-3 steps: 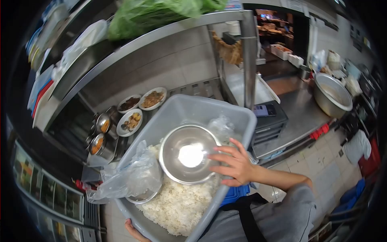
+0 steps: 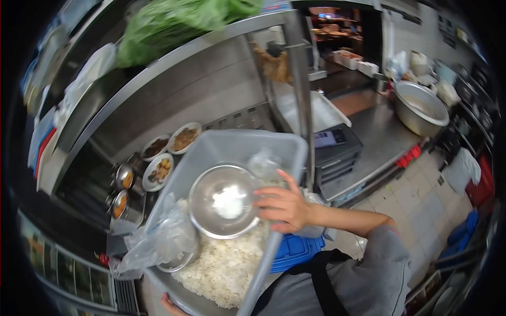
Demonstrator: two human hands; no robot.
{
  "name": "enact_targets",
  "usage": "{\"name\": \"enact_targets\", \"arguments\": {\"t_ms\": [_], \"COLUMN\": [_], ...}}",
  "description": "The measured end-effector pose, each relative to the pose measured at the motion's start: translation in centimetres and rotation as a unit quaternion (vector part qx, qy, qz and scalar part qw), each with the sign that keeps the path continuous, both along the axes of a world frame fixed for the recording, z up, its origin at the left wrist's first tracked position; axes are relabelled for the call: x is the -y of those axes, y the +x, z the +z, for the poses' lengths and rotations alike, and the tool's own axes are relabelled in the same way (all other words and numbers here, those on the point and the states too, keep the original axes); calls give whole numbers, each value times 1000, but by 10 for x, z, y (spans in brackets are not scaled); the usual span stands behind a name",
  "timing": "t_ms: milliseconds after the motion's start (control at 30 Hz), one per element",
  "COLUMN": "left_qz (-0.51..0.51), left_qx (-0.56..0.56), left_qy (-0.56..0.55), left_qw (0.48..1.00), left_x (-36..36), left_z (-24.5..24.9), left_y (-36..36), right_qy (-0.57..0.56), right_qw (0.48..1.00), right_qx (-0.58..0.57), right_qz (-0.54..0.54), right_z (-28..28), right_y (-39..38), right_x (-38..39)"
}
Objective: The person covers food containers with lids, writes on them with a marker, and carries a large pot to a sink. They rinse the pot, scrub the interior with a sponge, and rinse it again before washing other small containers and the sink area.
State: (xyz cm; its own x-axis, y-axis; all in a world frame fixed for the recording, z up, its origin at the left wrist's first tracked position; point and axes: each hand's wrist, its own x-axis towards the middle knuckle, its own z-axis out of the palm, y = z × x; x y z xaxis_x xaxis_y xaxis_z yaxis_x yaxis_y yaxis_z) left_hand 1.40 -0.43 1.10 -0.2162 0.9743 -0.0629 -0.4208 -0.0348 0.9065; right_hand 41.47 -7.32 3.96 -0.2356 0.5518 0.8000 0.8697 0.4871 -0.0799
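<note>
A grey plastic tub, held at a tilt in front of me, contains cooked white rice. On the rice sits a shiny metal bowl. My right hand is at the bowl's right rim, fingers spread, fingertips just overlapping the edge. At the tub's lower left, my left hand grips its outer side; most of that hand is hidden. A clear plastic bag lies over a second round container at the tub's left. Another crumpled clear bag lies beyond the bowl.
Behind the tub are several white dishes of food and metal pots. A steel shelf post rises close to the tub's far right corner. To the right stand a steel counter and a large metal basin; a blue crate is below.
The whole view has shifted, so the tub and surroundings appear farther left. My right fingertips overlap the bowl's rim slightly less. The left hand stays at the tub.
</note>
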Motion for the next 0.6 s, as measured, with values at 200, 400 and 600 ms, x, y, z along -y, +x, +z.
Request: {"name": "enact_targets", "arguments": {"t_ms": [200,400,600], "left_qz": [-15,-47,-7], "left_qx": [-44,9,30], "left_qy": [26,125,188], "left_qw": [999,991,982], "left_x": [-10,-6,-36], "left_z": [22,8,-3], "left_y": [54,162,267], "right_qy": [-9,71,168], "right_qw": [998,949,924], "right_qx": [-57,-246,-124], "right_qz": [-1,-182,-321], "right_z": [-18,-7,-20], "right_y": [28,45,117], "right_x": [-52,-20,82]}}
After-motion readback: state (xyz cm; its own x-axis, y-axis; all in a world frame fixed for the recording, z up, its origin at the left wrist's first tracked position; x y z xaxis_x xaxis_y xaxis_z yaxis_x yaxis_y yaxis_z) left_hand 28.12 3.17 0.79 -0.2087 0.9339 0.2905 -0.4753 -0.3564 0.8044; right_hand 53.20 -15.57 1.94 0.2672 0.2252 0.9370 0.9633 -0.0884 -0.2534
